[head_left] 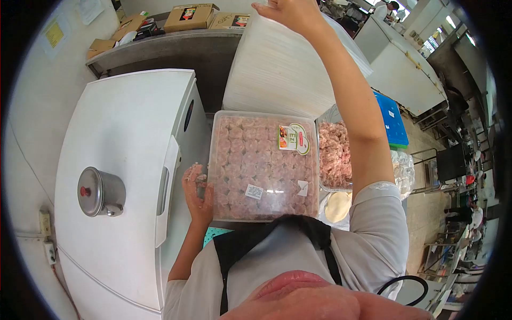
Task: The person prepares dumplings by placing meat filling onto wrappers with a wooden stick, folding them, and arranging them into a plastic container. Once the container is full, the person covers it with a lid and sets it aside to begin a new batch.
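Lidded container (242, 176): lying flat before the torso, meat portions in rows inside. Left hand (199, 200) at its left side, fingers curled, meat at the fingertips; grip cannot be confirmed. Minced meat (334, 154) at its right. Right hand (296, 16) raised beyond, opening undeterminable. Advised: container level, soiled fingers off lid.
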{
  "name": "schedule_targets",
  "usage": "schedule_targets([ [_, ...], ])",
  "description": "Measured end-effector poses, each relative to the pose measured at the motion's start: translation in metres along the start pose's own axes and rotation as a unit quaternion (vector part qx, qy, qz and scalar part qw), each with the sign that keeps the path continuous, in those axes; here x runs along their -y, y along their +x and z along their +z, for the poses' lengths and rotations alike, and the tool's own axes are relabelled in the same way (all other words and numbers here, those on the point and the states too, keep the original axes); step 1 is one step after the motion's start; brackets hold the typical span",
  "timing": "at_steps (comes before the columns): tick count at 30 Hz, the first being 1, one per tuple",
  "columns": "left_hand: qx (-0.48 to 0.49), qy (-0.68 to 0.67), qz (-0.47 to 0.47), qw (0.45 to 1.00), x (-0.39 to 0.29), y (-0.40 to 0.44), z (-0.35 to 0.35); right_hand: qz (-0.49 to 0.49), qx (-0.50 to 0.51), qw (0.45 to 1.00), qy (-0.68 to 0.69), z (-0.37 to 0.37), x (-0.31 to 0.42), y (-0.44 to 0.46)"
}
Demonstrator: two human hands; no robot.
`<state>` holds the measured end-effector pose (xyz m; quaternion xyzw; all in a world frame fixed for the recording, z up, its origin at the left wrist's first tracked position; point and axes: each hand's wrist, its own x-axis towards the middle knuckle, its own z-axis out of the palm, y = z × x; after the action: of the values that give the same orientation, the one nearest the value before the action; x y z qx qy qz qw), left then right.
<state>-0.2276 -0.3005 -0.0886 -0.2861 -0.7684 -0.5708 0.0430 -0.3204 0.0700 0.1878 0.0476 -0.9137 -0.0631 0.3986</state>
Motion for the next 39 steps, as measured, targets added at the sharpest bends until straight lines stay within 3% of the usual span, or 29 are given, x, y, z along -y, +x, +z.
schedule_targets([
  [6,-0.022,-0.019,-0.007,1.000,0.001,-0.002,0.002,-0.028,-0.032,0.999,-0.002,0.001,-0.008,0.008],
  [12,0.003,-0.015,-0.002,1.000,0.007,-0.002,0.000,0.011,-0.024,0.999,-0.035,-0.003,-0.012,0.003],
  [14,-0.003,0.030,0.040,0.999,0.011,-0.001,0.001,0.008,0.005,0.999,-0.041,0.004,0.004,-0.008],
  [16,-0.002,0.016,0.028,0.999,0.008,-0.001,0.003,-0.064,0.034,0.997,0.013,0.005,0.025,-0.016],
  [18,0.004,0.008,0.012,1.000,0.005,-0.001,-0.001,-0.064,0.048,0.997,-0.010,0.017,0.023,-0.007],
  [20,-0.002,0.036,0.050,0.998,0.000,0.005,-0.002,-0.125,0.012,0.991,-0.042,0.034,0.021,0.000],
  [24,-0.038,0.014,0.069,0.997,-0.010,0.049,-0.008,-0.127,0.073,0.985,-0.095,0.044,0.067,-0.019],
  [26,0.011,-0.043,0.074,0.996,-0.016,0.081,-0.007,-0.119,-0.024,0.988,-0.094,0.046,0.070,-0.025],
  [29,0.024,-0.117,0.050,0.992,-0.014,0.104,0.017,-0.050,-0.029,0.996,-0.075,0.048,0.080,-0.041],
  [34,-0.029,-0.106,0.111,0.988,-0.006,0.160,0.078,-0.031,-0.040,0.998,-0.041,0.042,0.084,-0.048],
  [39,-0.045,-0.194,0.072,0.977,-0.023,0.224,0.106,-0.039,-0.055,0.997,-0.028,0.043,0.081,-0.046],
])
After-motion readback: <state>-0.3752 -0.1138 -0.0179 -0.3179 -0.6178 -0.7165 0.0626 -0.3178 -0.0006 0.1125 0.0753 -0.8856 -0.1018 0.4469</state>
